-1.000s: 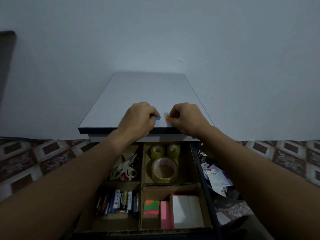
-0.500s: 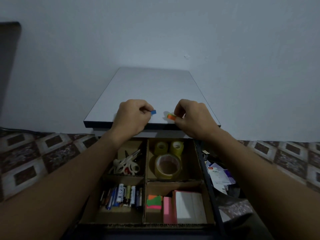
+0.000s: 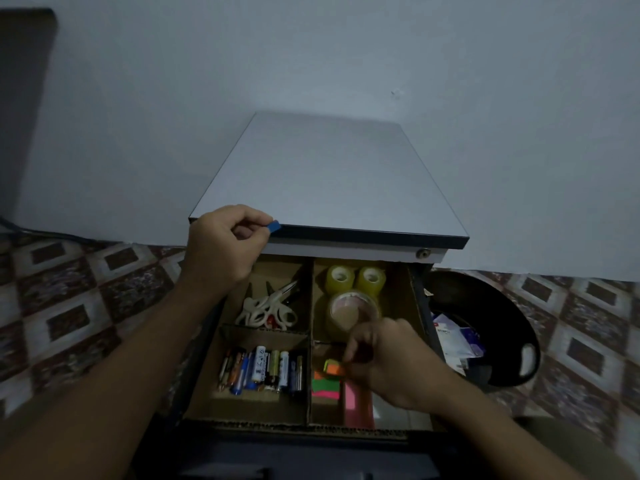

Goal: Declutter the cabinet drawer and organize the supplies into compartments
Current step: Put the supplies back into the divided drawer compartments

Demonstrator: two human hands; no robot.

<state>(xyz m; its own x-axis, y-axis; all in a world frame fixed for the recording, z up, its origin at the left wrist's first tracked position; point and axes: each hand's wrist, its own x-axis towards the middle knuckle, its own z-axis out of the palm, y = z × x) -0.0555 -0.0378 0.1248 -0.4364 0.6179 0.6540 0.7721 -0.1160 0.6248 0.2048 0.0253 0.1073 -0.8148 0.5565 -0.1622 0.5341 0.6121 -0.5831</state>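
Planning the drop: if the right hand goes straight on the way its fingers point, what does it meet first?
Likely the neon sticky notes in the near-right compartment of the drawer; the right hand pinches a small orange piece just above them, though depth is unclear.

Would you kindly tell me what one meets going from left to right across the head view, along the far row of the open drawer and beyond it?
In order: white-handled scissors → yellowish clear tape rolls → round black bin.
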